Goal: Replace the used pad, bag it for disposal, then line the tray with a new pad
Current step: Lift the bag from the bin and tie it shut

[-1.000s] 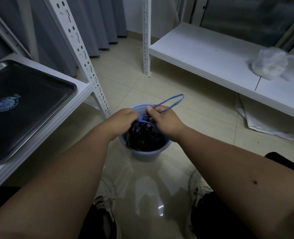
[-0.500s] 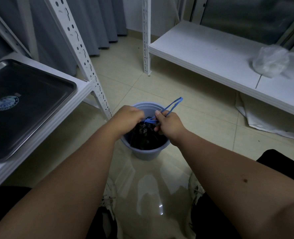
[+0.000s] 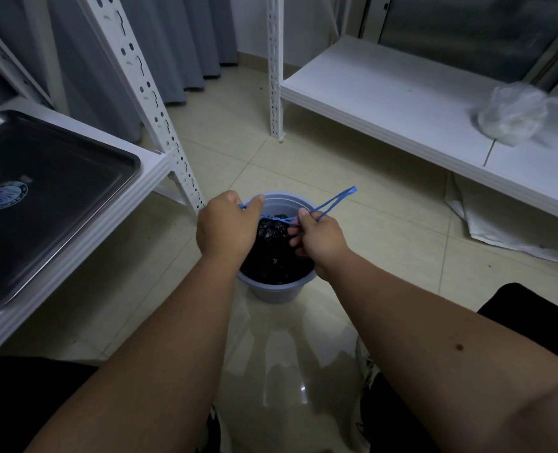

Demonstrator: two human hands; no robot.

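- Both hands are over the grey bucket on the tiled floor, right between the person's knees.
- Left hand is curled into a fist, gripping one end of the blue drawstring at the bucket's far-left rim.
- Right hand pinches the other side of the drawstring between thumb and fingers, and a loop of it sticks up and away to the right.
- The string runs taut between the two hands, cinched across the gathered neck of the black bag.
- That bag sits inside the bucket, bunched and glossy; what's in it can't be seen.
- Over on the left, the steel tray lies flat on a white shelf, a round blue sticker on its bare floor.
- On the right, a long white shelf carries a crumpled clear plastic bag near its far end.
- A pale sheet lies on the floor under that shelf.
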